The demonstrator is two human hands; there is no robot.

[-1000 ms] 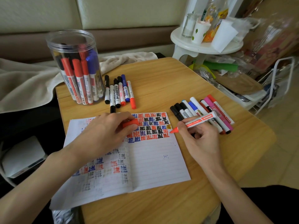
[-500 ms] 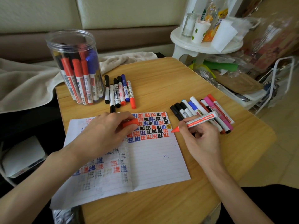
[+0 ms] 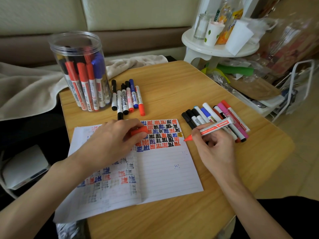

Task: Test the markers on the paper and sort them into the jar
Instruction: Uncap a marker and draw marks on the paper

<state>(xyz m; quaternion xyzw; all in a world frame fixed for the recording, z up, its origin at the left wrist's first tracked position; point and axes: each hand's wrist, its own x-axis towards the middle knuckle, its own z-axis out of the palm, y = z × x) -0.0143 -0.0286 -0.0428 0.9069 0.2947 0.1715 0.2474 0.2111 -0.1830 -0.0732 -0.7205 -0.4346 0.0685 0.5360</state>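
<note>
Holding the red marker [image 3: 213, 127] in our right hand [image 3: 215, 149], grip curled tight round the barrel. Its uncapped tip points left and sits just at the right edge of the paper [image 3: 164, 169], beside the coloured test marks; we can't tell whether it touches. Our left hand [image 3: 110, 144] rests on the paper, grip pinching the red cap [image 3: 139, 131] between thumb and fingers. The jar [image 3: 77, 49] stands at the table [image 3: 172, 80] far-left corner, well apart from both hands, with red, blue and black markers upright inside. A row of capped markers [image 3: 126, 97] lies between jar and paper. A pile of markers [image 3: 205, 114] lies just behind our right hand. White stool [image 3: 219, 49] with cups beyond the table.
</note>
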